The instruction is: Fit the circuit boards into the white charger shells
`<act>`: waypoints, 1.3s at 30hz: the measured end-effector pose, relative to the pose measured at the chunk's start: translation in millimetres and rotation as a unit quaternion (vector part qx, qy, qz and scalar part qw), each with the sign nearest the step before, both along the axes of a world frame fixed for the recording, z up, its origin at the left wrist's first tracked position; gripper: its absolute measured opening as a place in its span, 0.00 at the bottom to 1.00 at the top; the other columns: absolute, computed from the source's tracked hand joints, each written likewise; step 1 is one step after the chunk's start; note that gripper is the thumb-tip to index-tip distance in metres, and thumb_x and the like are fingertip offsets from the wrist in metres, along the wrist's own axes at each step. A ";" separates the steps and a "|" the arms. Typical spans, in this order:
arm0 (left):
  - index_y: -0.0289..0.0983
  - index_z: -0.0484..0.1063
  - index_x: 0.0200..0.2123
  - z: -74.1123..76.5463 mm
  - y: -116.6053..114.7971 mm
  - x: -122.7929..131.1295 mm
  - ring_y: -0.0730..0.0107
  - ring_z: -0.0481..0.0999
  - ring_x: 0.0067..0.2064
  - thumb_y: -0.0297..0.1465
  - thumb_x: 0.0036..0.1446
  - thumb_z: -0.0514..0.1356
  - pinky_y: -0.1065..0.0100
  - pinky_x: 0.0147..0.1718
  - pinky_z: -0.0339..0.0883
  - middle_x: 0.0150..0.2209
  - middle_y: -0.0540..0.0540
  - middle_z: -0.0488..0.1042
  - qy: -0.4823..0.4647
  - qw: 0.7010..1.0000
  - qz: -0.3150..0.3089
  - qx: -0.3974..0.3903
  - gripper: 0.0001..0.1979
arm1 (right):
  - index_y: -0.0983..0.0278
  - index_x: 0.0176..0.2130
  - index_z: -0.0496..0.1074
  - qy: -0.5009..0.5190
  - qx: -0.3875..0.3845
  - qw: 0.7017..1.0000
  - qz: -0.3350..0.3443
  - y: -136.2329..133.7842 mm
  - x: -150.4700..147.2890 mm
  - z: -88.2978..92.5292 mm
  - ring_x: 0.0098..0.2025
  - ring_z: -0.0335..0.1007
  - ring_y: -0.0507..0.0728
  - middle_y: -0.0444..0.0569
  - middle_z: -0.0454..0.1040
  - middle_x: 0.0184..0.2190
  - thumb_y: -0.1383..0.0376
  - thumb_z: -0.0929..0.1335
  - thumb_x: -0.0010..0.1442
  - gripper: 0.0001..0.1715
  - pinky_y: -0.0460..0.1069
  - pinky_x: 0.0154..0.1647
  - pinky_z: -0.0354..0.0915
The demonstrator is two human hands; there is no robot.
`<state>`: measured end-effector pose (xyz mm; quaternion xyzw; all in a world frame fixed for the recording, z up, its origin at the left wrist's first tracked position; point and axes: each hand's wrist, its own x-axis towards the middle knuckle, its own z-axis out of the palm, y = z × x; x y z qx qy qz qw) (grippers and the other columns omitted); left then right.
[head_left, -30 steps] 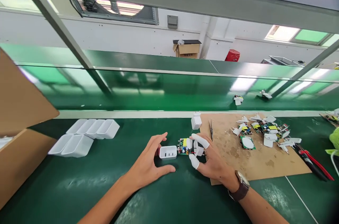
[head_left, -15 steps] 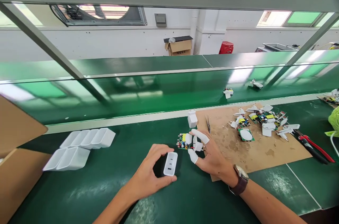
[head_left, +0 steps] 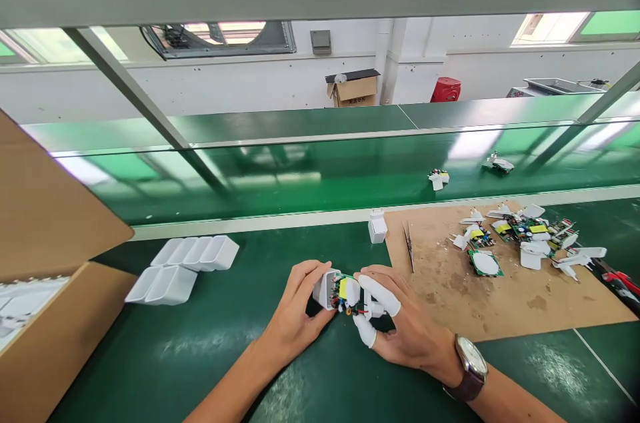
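Near the middle of the green bench, my left hand grips a white charger housing by its sides, its open end turned to the right. My right hand, with white covers on thumb and forefinger, holds a small circuit board with a yellow component and white plastic parts. The board's left end is at the mouth of the housing; how far it reaches inside is hidden. Behind my hands a white charger stands on the bench.
White housings lie in two rows at the left, beside an open cardboard box. On the brown sheet are tweezers and several circuit boards. Red-handled pliers lie at the right edge. A metal frame crosses overhead.
The housing has turned from showing its slotted face to presenting its open end rightward. The circuit board has come down and left to meet it. My view has shifted left.
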<state>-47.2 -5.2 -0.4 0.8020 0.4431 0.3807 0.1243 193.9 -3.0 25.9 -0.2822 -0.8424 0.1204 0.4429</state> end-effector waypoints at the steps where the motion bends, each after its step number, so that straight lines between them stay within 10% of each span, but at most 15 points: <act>1: 0.45 0.58 0.67 0.2 0.1 0.2 0.56 0.75 0.55 0.27 0.63 0.63 0.55 0.52 0.76 0.55 0.38 0.69 0.002 1.000 -0.002 0.003 0.31 | 0.64 0.69 0.55 -0.005 -0.001 1.000 -0.002 0.0 0.0 0.3 0.59 0.70 0.65 0.59 0.74 0.54 0.75 0.67 0.59 0.42 0.62 0.57 0.74; 39: 0.46 0.54 0.71 3.5 0.8 1.6 0.54 0.73 0.55 0.26 0.64 0.63 0.55 0.51 0.75 0.54 0.38 0.68 0.030 0.999 -0.033 0.021 0.36 | 0.61 0.72 0.50 -0.063 -0.010 0.998 -0.022 2.2 -0.9 5.7 0.56 0.72 0.66 0.59 0.74 0.53 0.74 0.66 0.61 0.45 0.64 0.55 0.74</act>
